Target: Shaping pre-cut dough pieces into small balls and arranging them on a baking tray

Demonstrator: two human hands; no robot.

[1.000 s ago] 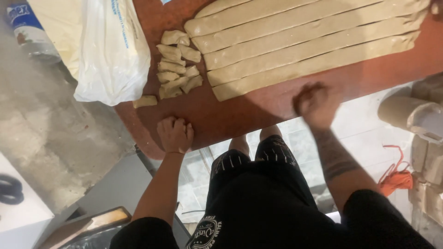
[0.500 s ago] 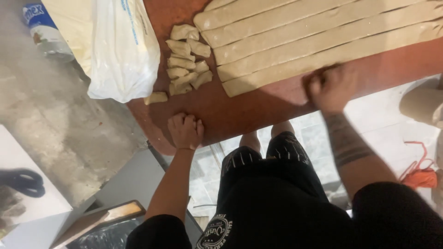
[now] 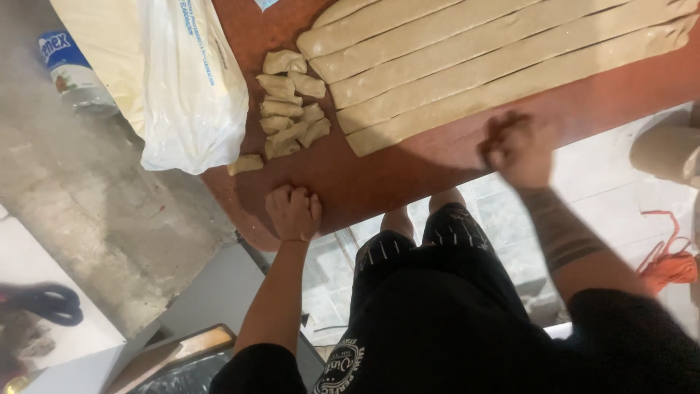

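Both hands are resting on the near edge of a reddish-brown table. The left hand is curled into a fist holding nothing, knuckles pressing on the wood; a small heap of cut dough pieces is lying just beyond it, with one stray piece sitting apart near the table's rim. The right hand is blurring in the shot, fingers looking bunched, so I cannot tell whether it is gripping anything; it is sitting just below the nearest of several long dough strips, which are lying side by side and slanting across the table. The strips are running off the top and right edges of the view. A white plastic bag is covering the table's left part, and a can beside it is partly cut off. Below the table, the person's black shorts and bare knees are showing over a pale tiled floor, with a grey concrete surface to the left and something orange lying at the right.
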